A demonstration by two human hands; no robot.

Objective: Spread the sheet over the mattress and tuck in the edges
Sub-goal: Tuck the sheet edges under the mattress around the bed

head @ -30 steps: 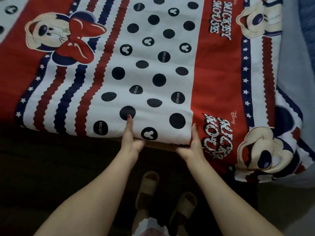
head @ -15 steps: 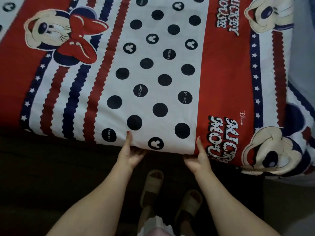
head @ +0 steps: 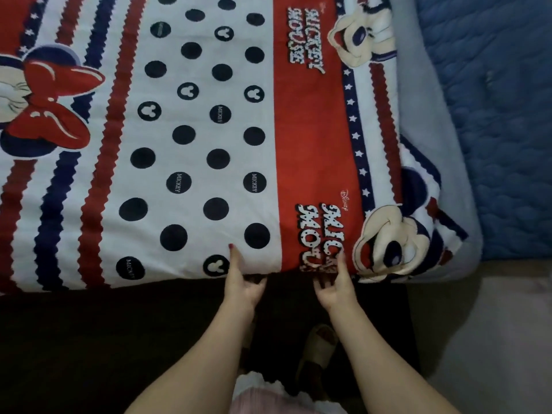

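Covering the mattress top: red, white and navy cotton sheet with black polka dots and cartoon-mouse print, near edge hanging at the bed front. Left hand and right hand at that edge, thumbs on top, fingers curled under; grip on fabric cannot be confirmed. Blue quilted mattress exposed right. Beige sandal below.

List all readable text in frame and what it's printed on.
All on the sheet:
"MICKEY MOUSE", upper red band.
"Disney", small script.
"MICKEY MOUSE", lower red band, its end at the mattress edge, by the right hand.
"MICKEY" inside some black dots.
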